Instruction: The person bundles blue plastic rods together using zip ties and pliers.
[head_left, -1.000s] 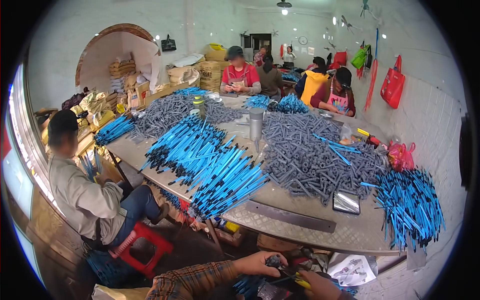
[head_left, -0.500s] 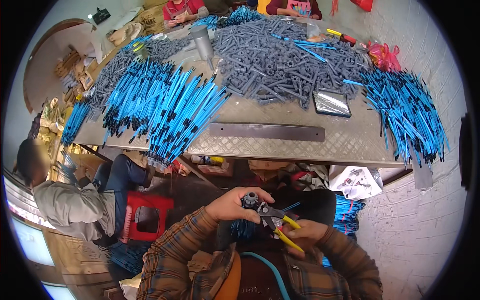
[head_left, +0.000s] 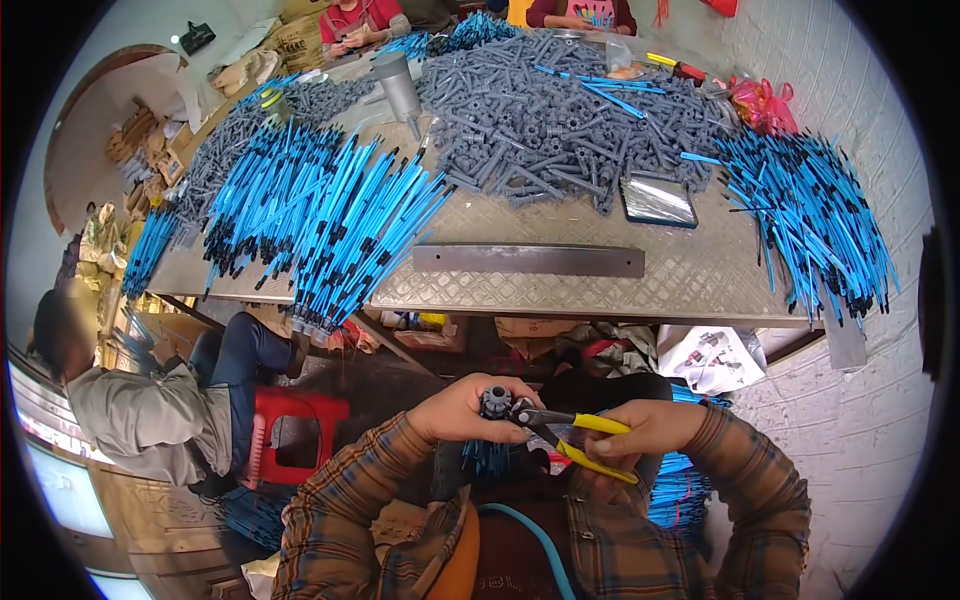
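Observation:
My left hand (head_left: 462, 410) is closed around a dark grey plastic piece with a toothed, gear-like end (head_left: 495, 402) facing up. Thin blue rods (head_left: 486, 458) hang just below that hand; whether they join the grey piece I cannot tell. Yellow-handled pliers (head_left: 602, 424) lie in my right hand (head_left: 650, 428), whose fingers wrap the spread handles. The pliers' dark jaws reach left to the edge of the grey piece, beside my left thumb.
Ahead stands a metal table (head_left: 720, 270) with a heap of grey plastic parts (head_left: 540, 120), blue rods at left (head_left: 330, 220) and right (head_left: 815, 220), and a flat metal bar (head_left: 530, 260). A co-worker (head_left: 150, 410) sits at left near a red stool (head_left: 300, 430). Others work across the table.
The pliers have turned from steeply slanted to nearly level, their handles swinging right and up with my right hand. My left hand keeps its hold on the grey piece.

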